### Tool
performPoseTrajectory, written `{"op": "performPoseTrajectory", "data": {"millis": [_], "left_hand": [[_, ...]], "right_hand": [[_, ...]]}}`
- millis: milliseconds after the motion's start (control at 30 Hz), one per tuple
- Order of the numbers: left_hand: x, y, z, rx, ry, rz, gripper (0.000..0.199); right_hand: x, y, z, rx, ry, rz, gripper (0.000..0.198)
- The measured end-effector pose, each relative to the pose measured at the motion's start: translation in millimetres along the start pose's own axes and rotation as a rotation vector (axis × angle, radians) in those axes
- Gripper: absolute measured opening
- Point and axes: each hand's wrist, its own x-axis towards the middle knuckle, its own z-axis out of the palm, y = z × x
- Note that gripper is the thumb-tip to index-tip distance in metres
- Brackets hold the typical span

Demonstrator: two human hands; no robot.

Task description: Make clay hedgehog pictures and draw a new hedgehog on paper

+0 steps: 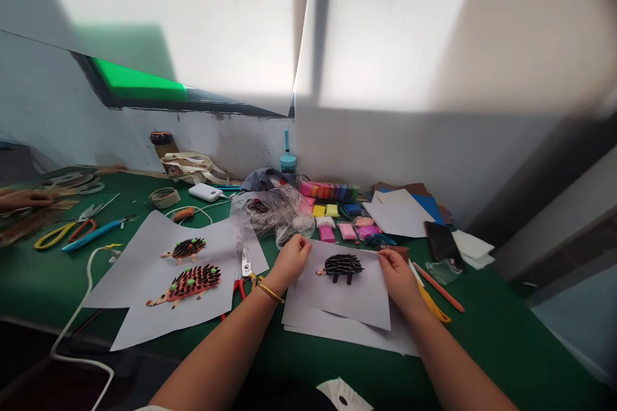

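Both my hands hold a white sheet of paper [337, 300] by its far corners, over more white sheets. On it sits a small black hedgehog figure [343, 264] with spiky ridges, dark legs and a pinkish snout. My left hand [293, 258] pinches the far left corner, a gold bangle [271, 292] on its wrist. My right hand [398, 277] grips the far right corner. To the left, two more hedgehogs lie on white paper: a small dark one [187, 249] and a larger pink one [186, 284], both with black spikes and green dots.
Scissors [246, 263] lie left of my left hand. Clay packets [347, 230] and a plastic bag [270, 209] are behind the paper. A black phone [442, 244] and an orange stick [439, 288] lie right. Another person's hand [29, 199] is at far left, near pliers [89, 221].
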Motion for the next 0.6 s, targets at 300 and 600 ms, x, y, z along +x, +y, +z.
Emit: {"op": "performPoseTrajectory", "data": {"millis": [300,600], "left_hand": [[-8,-2,-37,0.070,-0.011,0.004,0.020],[-25,-31,-70,0.185,0.026,0.056,0.023]], "right_hand": [[-18,-22,10,0.318,-0.242,0.120,0.044],[-30,-35,18,0.310,-0.554,0.085,0.053]]}}
